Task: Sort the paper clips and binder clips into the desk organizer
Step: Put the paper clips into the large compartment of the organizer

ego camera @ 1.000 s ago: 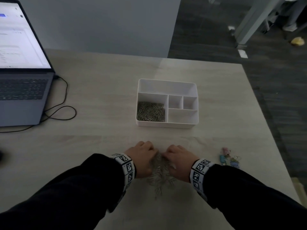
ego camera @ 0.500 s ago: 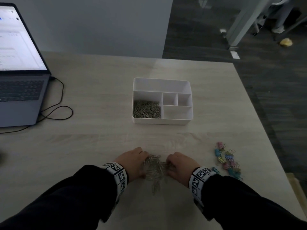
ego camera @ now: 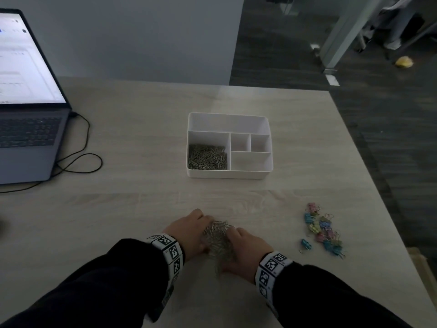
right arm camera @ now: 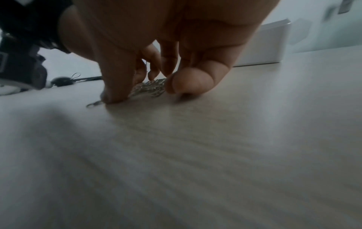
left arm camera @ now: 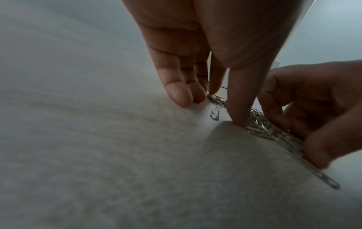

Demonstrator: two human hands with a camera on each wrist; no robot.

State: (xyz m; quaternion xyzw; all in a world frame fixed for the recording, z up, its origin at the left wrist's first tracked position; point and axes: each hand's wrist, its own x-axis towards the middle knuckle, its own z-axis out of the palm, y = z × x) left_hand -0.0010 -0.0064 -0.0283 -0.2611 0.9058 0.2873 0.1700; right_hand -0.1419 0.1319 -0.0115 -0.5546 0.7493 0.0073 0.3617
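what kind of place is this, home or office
Most likely an office. An open laptop sits on a pale wood desk, a white desk organizer holds paper clips, and beyond the desk are dark carpet and a glass partition.

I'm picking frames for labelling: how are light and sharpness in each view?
Head view: dim overall, glowing laptop screen washed out, white plastic desk organizer sharp. Left wrist view: pale wooden table smeared, silver paper clips fairly clear. Right wrist view: right hand dark, table blurred.
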